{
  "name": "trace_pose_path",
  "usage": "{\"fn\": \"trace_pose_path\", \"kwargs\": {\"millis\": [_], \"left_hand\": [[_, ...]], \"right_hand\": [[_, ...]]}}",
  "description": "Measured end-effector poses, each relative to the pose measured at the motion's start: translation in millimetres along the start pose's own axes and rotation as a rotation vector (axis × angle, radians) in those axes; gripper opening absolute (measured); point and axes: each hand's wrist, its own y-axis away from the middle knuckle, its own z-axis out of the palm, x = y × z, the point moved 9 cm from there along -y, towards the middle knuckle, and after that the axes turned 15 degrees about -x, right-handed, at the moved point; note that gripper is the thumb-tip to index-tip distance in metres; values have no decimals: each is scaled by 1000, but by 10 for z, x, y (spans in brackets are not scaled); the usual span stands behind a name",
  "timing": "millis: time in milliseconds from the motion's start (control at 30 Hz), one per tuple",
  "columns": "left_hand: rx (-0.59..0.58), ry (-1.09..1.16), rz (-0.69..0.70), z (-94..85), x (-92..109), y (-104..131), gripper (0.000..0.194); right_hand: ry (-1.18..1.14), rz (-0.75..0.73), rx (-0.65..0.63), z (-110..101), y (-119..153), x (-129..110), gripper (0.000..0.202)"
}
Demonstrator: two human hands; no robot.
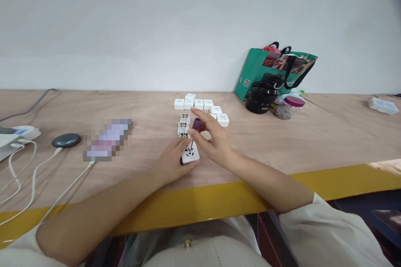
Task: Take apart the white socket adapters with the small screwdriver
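A white socket block rests on the wooden table near its front edge, its slotted face up. My left hand is closed round its left side, fingers at the top and thumb along the bottom. My right hand grips a screwdriver by its purple handle, and the thin shaft points down to the middle of the block. Just beyond, open socket backs with metal parts inside stand in a column. Behind them several finished-looking white sockets form a row, with others to the right.
At the back right a green bag leans on the wall behind a black flask and a jar with a purple lid. On the left lie a blurred phone, a dark oval device and white cables.
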Motion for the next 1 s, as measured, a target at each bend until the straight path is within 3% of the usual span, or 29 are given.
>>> {"fn": "trace_pose_path", "kwargs": {"millis": [333,467,533,633,700,900,1000], "left_hand": [[13,-1,3,-23,17,11,51],[49,32,18,-55,12,17,53],[63,66,30,-78,9,16,53],[92,139,35,-127,-3,16,51],[118,190,25,-150,-20,17,50],[113,261,46,-88,-27,4,55],[129,218,60,-116,-11,31,59]], "right_hand": [[-329,14,-30,18,-28,5,28],[-109,-25,48,-264,-46,-77,28],[90,-48,-100,-243,-48,-113,29],[312,-82,-474,52,77,-48,44],[470,-56,-615,240,206,65,53],[705,-93,-663,597,372,159,34],[625,2,-584,461,297,247,30]]}}
